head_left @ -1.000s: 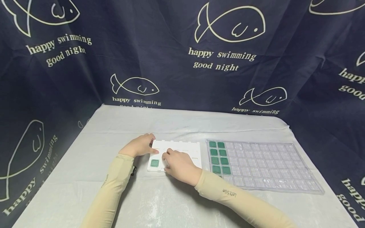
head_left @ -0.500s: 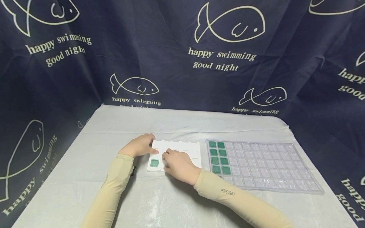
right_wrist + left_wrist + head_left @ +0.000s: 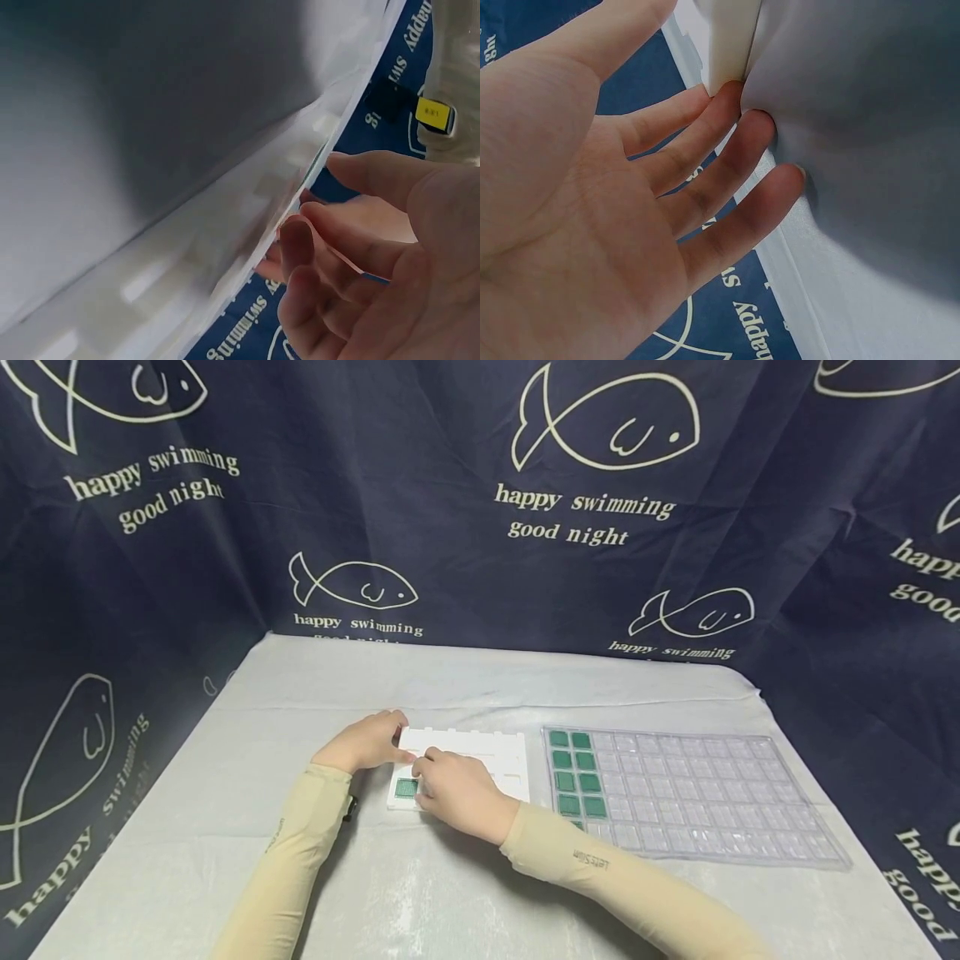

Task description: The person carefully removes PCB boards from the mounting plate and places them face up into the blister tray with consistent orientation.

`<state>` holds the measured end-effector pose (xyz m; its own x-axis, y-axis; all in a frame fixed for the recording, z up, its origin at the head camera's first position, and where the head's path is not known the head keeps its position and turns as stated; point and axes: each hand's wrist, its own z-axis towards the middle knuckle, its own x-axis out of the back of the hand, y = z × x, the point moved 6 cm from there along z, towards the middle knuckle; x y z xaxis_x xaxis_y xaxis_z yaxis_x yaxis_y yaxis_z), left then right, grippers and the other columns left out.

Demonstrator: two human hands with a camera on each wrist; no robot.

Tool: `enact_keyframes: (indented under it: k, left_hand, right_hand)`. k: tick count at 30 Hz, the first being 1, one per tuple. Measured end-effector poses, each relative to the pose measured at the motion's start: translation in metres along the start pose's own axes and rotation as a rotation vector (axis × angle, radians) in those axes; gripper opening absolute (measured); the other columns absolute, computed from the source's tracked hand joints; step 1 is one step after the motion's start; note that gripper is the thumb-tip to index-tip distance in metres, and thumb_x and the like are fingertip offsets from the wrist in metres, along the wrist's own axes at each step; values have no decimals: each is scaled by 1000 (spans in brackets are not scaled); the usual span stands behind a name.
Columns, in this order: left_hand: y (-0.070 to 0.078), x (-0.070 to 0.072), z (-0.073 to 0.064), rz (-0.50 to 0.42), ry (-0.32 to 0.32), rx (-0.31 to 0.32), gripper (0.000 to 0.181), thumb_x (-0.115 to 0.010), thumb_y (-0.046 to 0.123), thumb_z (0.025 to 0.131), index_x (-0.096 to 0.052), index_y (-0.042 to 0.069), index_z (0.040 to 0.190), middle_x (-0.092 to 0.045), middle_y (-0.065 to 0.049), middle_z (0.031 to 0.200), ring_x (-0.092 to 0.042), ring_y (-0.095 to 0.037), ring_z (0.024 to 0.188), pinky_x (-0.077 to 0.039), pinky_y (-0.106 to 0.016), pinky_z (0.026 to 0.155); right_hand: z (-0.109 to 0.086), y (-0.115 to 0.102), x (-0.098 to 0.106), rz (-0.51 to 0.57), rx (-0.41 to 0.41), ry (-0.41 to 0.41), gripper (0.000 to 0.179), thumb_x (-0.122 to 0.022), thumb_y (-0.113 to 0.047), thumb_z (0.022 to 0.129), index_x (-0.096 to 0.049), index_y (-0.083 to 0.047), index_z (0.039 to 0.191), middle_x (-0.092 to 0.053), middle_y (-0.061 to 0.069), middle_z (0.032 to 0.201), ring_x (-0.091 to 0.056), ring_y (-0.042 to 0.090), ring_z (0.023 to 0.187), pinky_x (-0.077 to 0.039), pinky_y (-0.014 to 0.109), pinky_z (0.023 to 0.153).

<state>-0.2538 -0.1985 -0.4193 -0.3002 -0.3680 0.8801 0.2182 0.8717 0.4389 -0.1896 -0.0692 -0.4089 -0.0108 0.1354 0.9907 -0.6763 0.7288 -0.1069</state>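
A white tray point(image 3: 459, 742) with shallow rectangular recesses lies flat mid-table. My left hand point(image 3: 366, 743) grips its left back corner, thumb on top and fingers at the outer side; in the left wrist view the fingertips point(image 3: 759, 124) meet the cloth beside the tray's edge. In the tray's near left recess sits a small green square point(image 3: 406, 788) with a fine grid. My right hand point(image 3: 461, 789) is over the tray just right of that square, fingers loosely bent. The right wrist view shows its thumb point(image 3: 360, 169) and forefinger apart near a thin green edge, with nothing visible between them.
To the right lies a clear plastic tray point(image 3: 697, 777) with many compartments; its two left columns hold several green squares point(image 3: 585, 760). White cloth point(image 3: 225, 777) covers the table. Dark blue fabric point(image 3: 465, 585) printed with fish stands behind and at both sides.
My right hand has shifted slightly left across the white tray, up to the green square's right edge. The left hand and both trays stay where they were.
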Motion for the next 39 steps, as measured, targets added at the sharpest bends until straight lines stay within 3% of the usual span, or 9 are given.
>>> enact_keyframes:
  k: [9, 15, 25, 39]
  left_hand:
    - [-1, -2, 2, 1, -25, 28, 52, -76, 26, 90, -56, -1, 129, -64, -15, 119, -62, -31, 111, -51, -51, 102]
    - [2, -1, 2, 6, -23, 16, 50, -75, 27, 90, -57, 0, 127, -64, -14, 117, -62, -30, 107, -51, -50, 101]
    - [2, 0, 2, 8, -19, 8, 50, -77, 24, 88, -57, 0, 127, -64, -16, 119, -62, -33, 112, -50, -52, 103]
    - [-1, -1, 1, 13, -9, 3, 51, -78, 28, 87, -58, -1, 125, -64, -17, 122, -62, -36, 117, -49, -53, 106]
  right_hand:
    - [9, -13, -9, -48, 5, -21, 25, -76, -35, 90, -70, -18, 108, -66, -5, 105, -65, 11, 84, -49, 25, 56]
    - [10, -13, -11, -78, -18, -10, 28, -76, -35, 91, -69, -15, 109, -64, -4, 97, -60, 8, 76, -46, 23, 53]
    - [9, -9, -7, 26, -44, -3, 24, -78, -30, 86, -67, -16, 102, -58, -4, 92, -55, 8, 69, -44, 25, 53]
    - [2, -10, -3, 36, -25, -9, 24, -77, -29, 88, -70, -17, 108, -61, -5, 95, -55, 6, 69, -42, 21, 53]
